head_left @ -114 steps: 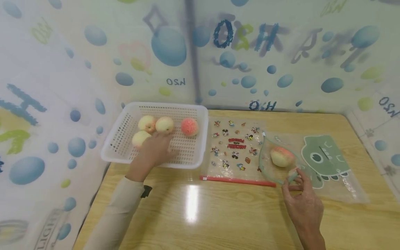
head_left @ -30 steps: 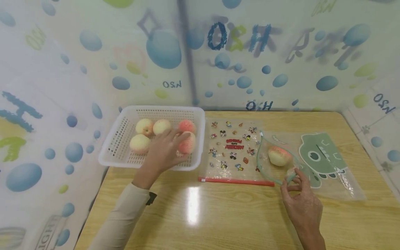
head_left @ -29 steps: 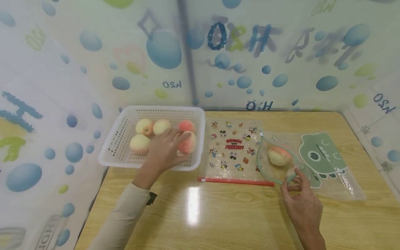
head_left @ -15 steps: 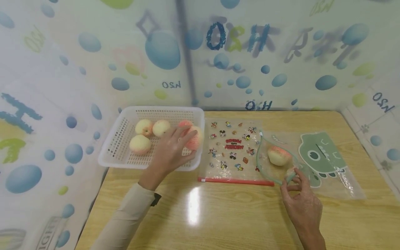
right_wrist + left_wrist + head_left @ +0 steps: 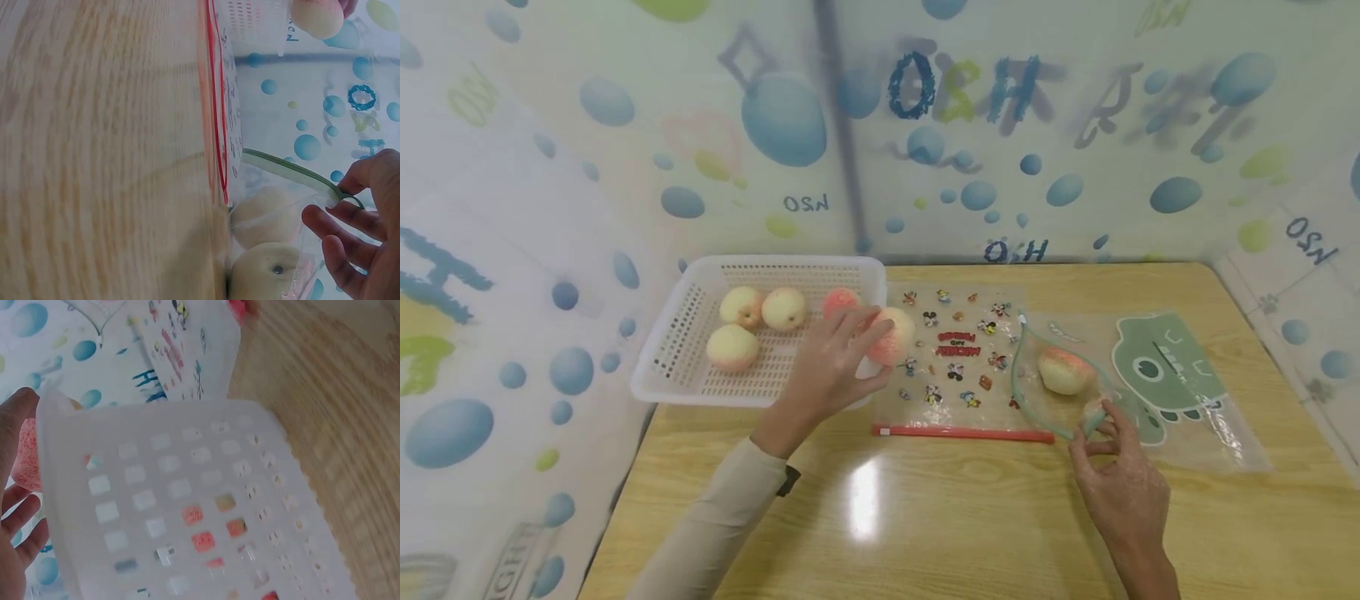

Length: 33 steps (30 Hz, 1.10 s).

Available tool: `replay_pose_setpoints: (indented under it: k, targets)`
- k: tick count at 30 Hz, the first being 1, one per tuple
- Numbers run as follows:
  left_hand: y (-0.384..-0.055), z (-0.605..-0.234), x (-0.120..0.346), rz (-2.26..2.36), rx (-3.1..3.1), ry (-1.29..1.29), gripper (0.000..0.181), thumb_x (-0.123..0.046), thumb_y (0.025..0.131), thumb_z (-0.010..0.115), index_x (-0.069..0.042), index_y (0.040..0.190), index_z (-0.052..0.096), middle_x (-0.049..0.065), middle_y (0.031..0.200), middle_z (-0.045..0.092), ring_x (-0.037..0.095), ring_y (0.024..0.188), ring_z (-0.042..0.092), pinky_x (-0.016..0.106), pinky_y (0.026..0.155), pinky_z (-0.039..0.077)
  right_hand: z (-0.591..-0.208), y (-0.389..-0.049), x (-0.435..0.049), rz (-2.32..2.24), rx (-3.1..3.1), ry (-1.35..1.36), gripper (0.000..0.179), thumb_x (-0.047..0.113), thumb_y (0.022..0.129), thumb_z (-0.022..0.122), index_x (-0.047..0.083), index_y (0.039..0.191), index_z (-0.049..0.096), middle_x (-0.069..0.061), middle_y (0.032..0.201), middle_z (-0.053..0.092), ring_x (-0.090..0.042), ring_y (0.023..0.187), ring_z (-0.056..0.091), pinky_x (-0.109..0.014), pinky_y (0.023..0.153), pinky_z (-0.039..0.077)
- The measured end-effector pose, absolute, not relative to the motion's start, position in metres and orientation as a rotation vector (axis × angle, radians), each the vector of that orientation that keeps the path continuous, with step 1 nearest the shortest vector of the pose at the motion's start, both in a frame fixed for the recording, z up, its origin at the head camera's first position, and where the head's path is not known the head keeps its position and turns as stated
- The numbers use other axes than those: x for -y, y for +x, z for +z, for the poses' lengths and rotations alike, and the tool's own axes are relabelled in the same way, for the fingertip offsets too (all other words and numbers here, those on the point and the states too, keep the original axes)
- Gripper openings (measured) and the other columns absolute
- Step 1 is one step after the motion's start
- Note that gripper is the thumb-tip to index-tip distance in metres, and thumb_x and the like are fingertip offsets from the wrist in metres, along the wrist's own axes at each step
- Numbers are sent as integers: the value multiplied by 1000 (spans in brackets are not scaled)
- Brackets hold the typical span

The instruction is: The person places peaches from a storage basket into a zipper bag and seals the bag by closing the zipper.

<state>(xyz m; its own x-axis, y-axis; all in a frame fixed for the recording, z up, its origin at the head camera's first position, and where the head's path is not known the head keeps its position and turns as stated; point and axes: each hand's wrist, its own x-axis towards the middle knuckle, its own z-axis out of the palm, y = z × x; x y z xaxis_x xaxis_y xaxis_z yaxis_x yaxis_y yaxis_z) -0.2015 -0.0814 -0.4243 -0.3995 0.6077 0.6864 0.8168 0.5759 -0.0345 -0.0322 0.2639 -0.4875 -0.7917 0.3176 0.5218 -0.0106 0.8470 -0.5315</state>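
Observation:
My left hand (image 5: 837, 367) holds a pink-and-cream peach (image 5: 892, 337) just above the right rim of a white perforated basket (image 5: 647, 367). In the left wrist view, the basket wall hides part of that peach. Several other peaches lie in the basket, among them a pale peach (image 5: 732, 348) and a pinker peach (image 5: 841, 302). With thumb and fingers, my right hand (image 5: 1122, 479) pinches the green-edged mouth of a clear dinosaur zip bag (image 5: 1172, 367), which stands open towards the left. Inside lies a peach (image 5: 1063, 372); the right wrist view shows a second peach (image 5: 265, 215) there.
A clear zip bag with cartoon figures (image 5: 958, 375) and a red slider strip (image 5: 962, 434) lies flat between basket and dinosaur bag. All of this is on a wooden table (image 5: 955, 517), against a patterned wall (image 5: 940, 208) at the back.
My left hand reached into the basket, took hold of a peach, and has lifted it rightward to over the basket's rim. The right hand keeps its pinch on the bag's mouth.

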Motion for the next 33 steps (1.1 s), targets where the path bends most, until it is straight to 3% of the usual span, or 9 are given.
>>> replay_pose_setpoints:
  k: [8, 15, 20, 27, 33]
  targets:
    - [-197, -433, 62, -364, 2135, -1160, 52, -34, 79, 82, -10, 122, 67, 13, 124, 66, 27, 105, 62, 37, 79, 56, -486, -33, -265, 685, 2377, -217, 49, 9, 86, 72, -2, 132, 58, -18, 92, 74, -30, 49, 65, -21, 36, 36]
    - [-189, -437, 41, -323, 2166, -1200, 54, -34, 79, 83, -13, 126, 68, 12, 132, 64, 29, 111, 61, 37, 94, 53, -487, -36, -267, 676, 2345, -170, 48, 9, 85, 71, -3, 130, 59, -18, 89, 74, -30, 47, 64, -25, 36, 36]
    - [-183, -442, 28, -361, 2147, -1256, 54, -33, 79, 83, -13, 126, 68, 13, 134, 62, 29, 112, 62, 35, 91, 54, -488, -36, -267, 696, 2350, -169, 48, 7, 86, 71, -4, 130, 58, -19, 91, 74, -29, 48, 65, -22, 35, 36]
    - [-180, -449, 11, -406, 2103, -1332, 55, -33, 80, 83, -13, 128, 65, 11, 132, 62, 29, 109, 60, 34, 93, 53, -488, -35, -267, 702, 2362, -186, 49, 7, 85, 72, -4, 131, 59, -17, 92, 75, -18, 46, 63, -20, 36, 38]
    - [-176, -452, -4, -355, 2157, -1405, 54, -37, 86, 78, -14, 133, 64, 10, 135, 61, 28, 114, 59, 37, 92, 53, -487, -34, -268, 723, 2385, -203, 52, 6, 85, 72, -3, 133, 57, -19, 91, 74, -20, 44, 62, -18, 35, 36]
